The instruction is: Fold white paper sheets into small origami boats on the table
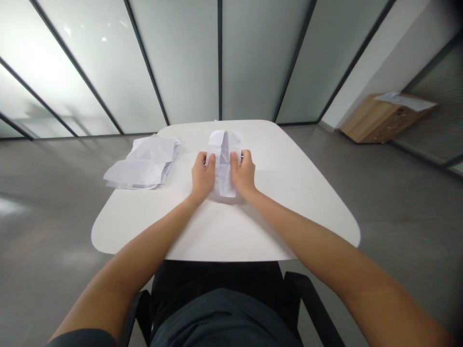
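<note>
Dark clothing [224,320] lies nearest, before a white table [231,236]. Stacked papers [148,161] sit on its left. Over its middle, folded paper [224,182] lies directly between the hands, long axis running near to far; left hand [203,177] and right hand [243,174] pinch its opposite long sides, about equally near.
</note>
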`<control>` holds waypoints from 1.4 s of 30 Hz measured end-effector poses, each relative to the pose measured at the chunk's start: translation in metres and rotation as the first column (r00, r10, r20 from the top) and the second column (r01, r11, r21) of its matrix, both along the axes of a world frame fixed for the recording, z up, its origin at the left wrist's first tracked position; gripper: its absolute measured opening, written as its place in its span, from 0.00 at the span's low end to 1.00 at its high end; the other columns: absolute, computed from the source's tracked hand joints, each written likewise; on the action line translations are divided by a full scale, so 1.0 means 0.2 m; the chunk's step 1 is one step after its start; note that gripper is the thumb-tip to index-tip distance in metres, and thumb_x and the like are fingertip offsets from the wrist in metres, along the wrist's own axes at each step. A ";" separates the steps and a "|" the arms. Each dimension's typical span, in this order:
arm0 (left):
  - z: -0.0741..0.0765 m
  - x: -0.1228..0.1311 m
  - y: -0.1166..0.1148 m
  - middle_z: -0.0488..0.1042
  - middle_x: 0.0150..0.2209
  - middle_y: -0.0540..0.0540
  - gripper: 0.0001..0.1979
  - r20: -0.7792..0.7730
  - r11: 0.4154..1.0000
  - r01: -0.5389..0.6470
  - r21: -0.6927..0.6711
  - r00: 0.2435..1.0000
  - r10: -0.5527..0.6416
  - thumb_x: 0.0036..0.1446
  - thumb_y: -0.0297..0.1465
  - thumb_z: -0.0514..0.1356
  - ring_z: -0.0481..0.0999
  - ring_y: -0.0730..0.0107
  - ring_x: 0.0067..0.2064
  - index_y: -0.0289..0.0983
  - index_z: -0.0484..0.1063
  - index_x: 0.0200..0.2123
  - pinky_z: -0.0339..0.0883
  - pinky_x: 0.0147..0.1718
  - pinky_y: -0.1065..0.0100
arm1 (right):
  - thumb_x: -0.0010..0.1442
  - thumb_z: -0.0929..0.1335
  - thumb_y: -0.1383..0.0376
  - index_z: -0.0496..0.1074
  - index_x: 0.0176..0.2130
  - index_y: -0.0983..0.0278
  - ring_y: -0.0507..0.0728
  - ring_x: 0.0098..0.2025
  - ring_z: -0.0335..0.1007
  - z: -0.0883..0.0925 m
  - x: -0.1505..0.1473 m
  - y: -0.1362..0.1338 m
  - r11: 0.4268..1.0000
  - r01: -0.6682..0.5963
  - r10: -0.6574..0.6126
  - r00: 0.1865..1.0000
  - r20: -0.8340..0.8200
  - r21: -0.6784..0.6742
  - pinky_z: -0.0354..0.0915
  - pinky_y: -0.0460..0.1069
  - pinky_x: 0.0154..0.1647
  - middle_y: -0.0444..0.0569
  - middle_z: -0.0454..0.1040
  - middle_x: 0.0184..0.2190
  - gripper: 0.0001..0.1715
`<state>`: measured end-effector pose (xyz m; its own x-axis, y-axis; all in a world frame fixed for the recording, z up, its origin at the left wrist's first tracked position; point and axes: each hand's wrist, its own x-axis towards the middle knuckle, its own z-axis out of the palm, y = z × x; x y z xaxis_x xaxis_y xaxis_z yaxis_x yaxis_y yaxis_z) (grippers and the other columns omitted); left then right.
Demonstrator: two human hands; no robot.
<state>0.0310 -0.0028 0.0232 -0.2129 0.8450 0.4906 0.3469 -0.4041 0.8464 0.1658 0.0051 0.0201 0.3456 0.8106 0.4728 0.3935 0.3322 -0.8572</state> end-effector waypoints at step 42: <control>0.05 -0.54 0.24 0.64 0.24 0.55 0.11 -0.161 0.967 -0.250 -0.057 0.958 0.238 0.65 0.41 0.62 0.63 0.70 0.28 0.39 0.71 0.37 0.57 0.33 0.67 | 0.67 0.68 0.51 0.59 0.24 0.58 0.54 0.27 0.53 -0.06 0.47 0.30 0.986 0.116 -0.084 0.964 0.253 -0.116 0.47 0.51 0.31 0.38 0.58 0.20 0.26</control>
<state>-0.0767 0.0457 0.0329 -0.3450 0.8126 0.4698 0.5538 -0.2279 0.8009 0.2589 0.0656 0.0088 0.3138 0.8373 0.4477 0.6237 0.1738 -0.7621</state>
